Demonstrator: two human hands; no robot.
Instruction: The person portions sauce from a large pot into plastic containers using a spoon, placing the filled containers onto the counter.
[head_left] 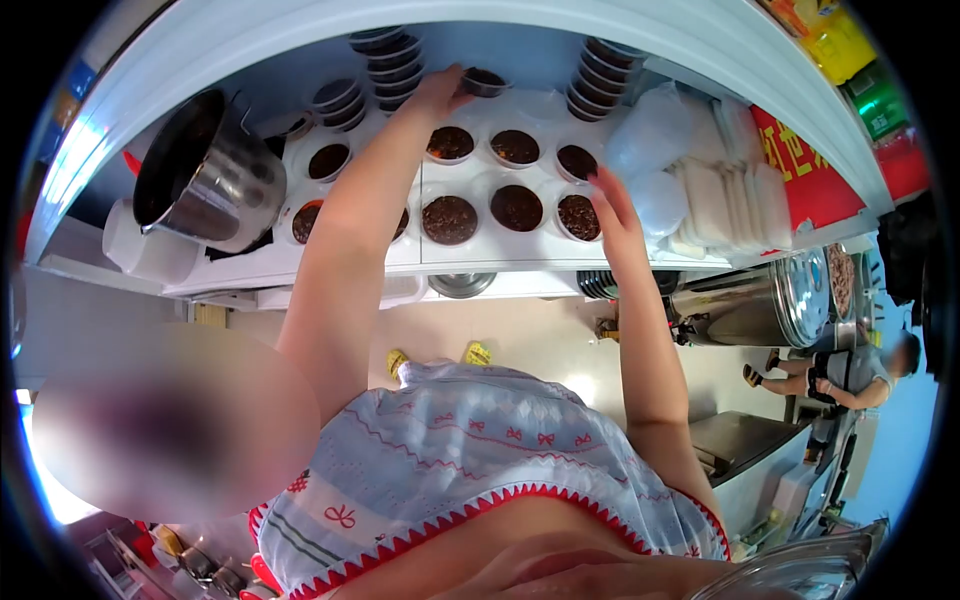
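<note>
My left hand (pixel 441 92) reaches to the back of the white counter, fingers closed on the edge of a small clear cup (pixel 486 82) of dark sauce. My right hand (pixel 618 212) is open, its fingertips at the rim of another sauce cup (pixel 577 161); whether they press on it I cannot tell. Between my arms stand open cups of dark red-brown sauce in two rows, among them a front sauce cup (pixel 449 219) and a back sauce cup (pixel 515 147). My left forearm partly hides some cups.
Stacked filled cups (pixel 394 72) rise behind my left hand, and another stack (pixel 602 80) at back right. A steel pot (pixel 212 175) stands left. Plastic bags (pixel 652 150) and white packs (pixel 735 190) lie right. A shelf edge arches overhead. Another person (pixel 850 377) is far right.
</note>
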